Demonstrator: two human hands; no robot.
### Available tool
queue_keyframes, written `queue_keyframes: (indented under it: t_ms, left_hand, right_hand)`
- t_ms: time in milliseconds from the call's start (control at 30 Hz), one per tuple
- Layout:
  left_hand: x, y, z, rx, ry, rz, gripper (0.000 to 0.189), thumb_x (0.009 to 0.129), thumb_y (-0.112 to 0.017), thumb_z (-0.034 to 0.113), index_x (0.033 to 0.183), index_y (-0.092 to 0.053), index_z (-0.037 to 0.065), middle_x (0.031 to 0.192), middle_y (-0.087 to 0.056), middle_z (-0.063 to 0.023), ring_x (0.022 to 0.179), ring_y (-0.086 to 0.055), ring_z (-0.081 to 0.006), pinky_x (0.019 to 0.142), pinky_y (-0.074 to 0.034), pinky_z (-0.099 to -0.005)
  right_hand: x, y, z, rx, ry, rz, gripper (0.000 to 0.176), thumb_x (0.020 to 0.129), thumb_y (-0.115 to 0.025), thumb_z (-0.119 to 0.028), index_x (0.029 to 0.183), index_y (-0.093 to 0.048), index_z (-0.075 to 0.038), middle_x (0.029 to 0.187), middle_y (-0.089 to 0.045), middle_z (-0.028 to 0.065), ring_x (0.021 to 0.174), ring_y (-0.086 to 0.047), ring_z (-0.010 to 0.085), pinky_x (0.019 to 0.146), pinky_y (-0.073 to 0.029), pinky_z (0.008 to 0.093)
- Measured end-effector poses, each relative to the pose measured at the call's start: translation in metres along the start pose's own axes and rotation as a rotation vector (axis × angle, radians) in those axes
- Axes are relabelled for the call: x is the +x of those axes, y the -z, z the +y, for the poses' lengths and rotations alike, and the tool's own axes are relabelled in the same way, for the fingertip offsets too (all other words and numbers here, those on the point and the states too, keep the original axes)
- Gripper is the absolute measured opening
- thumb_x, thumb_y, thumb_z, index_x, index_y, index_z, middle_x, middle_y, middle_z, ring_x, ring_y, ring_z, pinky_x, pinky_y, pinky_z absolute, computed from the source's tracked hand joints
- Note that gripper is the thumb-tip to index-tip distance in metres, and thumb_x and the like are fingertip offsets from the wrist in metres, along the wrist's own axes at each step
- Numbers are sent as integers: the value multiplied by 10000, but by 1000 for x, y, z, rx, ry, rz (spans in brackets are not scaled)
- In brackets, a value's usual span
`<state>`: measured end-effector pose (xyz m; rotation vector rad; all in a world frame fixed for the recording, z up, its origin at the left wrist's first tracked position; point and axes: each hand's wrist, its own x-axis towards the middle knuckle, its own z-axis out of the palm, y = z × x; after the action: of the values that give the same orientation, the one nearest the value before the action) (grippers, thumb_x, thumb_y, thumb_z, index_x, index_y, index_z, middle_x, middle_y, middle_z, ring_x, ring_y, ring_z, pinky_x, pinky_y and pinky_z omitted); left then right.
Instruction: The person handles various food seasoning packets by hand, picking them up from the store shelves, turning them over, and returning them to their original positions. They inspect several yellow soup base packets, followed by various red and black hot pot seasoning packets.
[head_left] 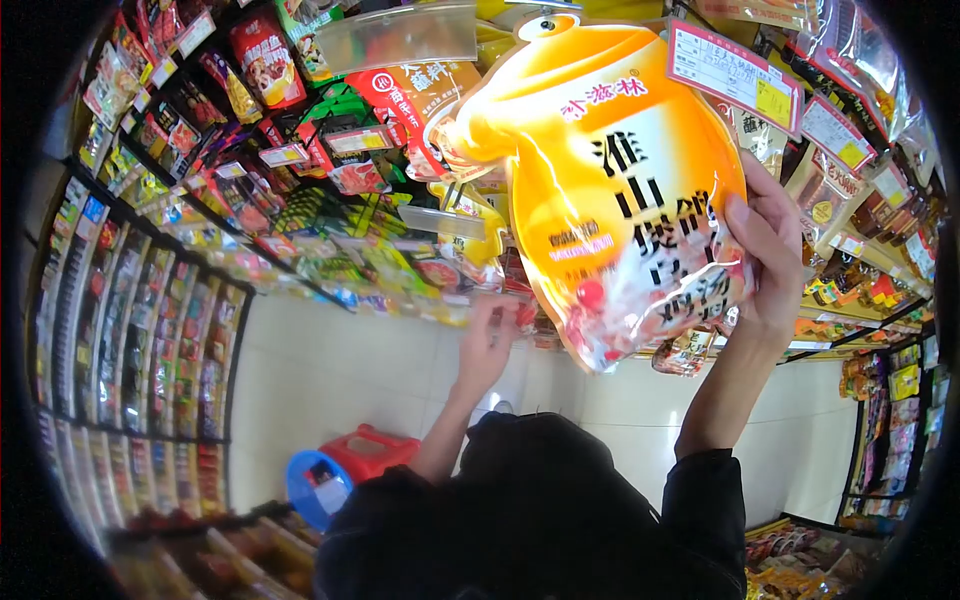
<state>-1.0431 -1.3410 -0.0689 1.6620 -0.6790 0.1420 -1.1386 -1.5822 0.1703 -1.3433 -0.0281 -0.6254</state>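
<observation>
A large yellow and orange pouch of packaged soup food [620,170], printed with Chinese characters and shaped like a pot, fills the upper middle of the view. My right hand [770,240] grips its right edge, thumb on the printed front and fingers behind. The pouch's hanging hole shows at the top, close to a shelf label holder. Lower and to the left, my left hand [488,345] is raised beside the lower shelf goods, its fingers blurred. A small red item [525,315] overlaps those fingertips.
Hanging packets such as a red pouch [266,62] crowd the rack, with price tags [735,80] sticking out. Shelving [140,330] lines the left side. On the tiled floor [320,350] stand a red container [370,452] and a round blue object [318,490].
</observation>
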Motion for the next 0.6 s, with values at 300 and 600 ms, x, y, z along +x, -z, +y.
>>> queue_keyframes:
  t_ms: [300,600]
  left_hand:
    - [19,7,19,-448,194,40,144,1042,-566,144,1088,-609,15,1021,-631,-49,934,-617,-116,876,-492,-267]
    - [22,-2,47,436,-472,15,323,902,-612,101,1217,-656,46,1286,-599,-160,1176,-571,-351,1049,-412,-504]
  right_hand:
    - [-80,64,75,-108,-55,-151,640,832,-758,-84,1398,-504,73,1253,-636,121,1099,-625,174,932,-501,310]
    - [-140,56,199,-142,-316,68,393,978,-638,-69,1357,-545,-25,1166,-640,39,977,-639,100,772,-543,250]
